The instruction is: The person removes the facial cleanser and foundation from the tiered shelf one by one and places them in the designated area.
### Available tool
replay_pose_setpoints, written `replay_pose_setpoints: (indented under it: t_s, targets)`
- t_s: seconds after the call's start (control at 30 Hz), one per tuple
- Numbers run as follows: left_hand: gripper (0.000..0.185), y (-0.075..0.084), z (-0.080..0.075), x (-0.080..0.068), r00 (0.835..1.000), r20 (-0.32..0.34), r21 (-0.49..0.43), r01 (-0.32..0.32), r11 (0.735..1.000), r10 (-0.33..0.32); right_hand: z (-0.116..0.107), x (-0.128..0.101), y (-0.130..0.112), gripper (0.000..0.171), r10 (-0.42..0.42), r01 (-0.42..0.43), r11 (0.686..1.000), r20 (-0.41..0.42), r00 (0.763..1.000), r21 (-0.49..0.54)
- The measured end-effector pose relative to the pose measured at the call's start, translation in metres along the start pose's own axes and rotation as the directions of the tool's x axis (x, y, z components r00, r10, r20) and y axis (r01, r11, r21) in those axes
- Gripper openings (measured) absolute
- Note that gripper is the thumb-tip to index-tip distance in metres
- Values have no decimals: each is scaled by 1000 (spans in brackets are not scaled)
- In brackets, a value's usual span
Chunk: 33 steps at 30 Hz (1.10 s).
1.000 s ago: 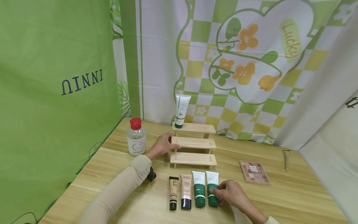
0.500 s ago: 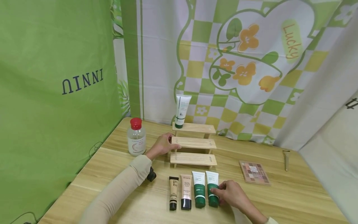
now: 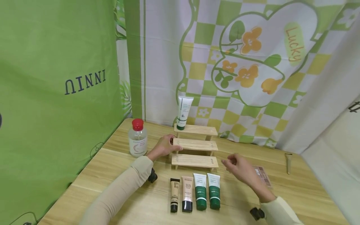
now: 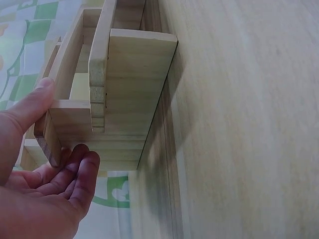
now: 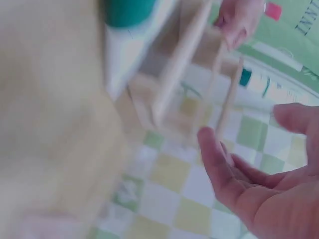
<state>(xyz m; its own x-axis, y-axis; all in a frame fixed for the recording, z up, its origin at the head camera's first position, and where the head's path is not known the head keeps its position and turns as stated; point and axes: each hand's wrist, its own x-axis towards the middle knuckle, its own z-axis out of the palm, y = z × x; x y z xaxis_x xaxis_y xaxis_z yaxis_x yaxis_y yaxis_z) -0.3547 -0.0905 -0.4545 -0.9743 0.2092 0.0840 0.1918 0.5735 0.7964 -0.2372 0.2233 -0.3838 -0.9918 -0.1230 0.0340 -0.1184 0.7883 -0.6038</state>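
Two hands at work: the left hand [image 3: 164, 146] grips the stepped wooden rack [image 3: 195, 144] by its end; the right hand [image 3: 239, 167] hovers empty, fingers loose, above four tubes [image 3: 194, 194].

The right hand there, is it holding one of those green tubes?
No, the right hand hovers empty above the table, apart from the two green tubes lying flat in the row in front of the wooden stepped shelf.

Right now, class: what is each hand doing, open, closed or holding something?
Left hand: holds the left end of the wooden rack.
Right hand: open, holding nothing, in the air over the table.
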Motion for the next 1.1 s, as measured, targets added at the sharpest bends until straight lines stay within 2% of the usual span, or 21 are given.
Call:
replay_pose_setpoints:
  t_s: [0.17,0.3,0.47,0.63,0.77,0.9,1.0,1.1]
  targets:
    - [51,-2,-2,0,1000,-2,24,-3,1000,3,-34,47,-31,64,-168,168,986,-137,976,-14]
    - [49,-3,-5,0,1000,-10,35,-6,999,6,-42,83,-61,78,-179,185,982,-135,975,35]
    - [46,0,-5,0,1000,12,34,2,999,-2,-19,120,-86,86,-160,170,982,-112,981,86]
    - [44,1,-2,2,1000,23,67,-12,998,11,11,141,-101,84,-134,138,988,-56,989,76]
    - [45,2,-1,2,1000,10,65,-8,998,7,32,155,-110,77,-149,154,984,-66,987,91]
    - [47,2,-2,2,1000,7,71,-10,997,9,49,166,-116,60,-163,175,977,-104,981,124]
    - [50,2,-1,3,1000,8,71,-21,997,20,59,170,-119,48,-164,183,972,-131,978,147]
    - [52,0,-1,3,1000,4,58,-20,998,19,65,174,-122,43,-165,188,968,-143,976,164]
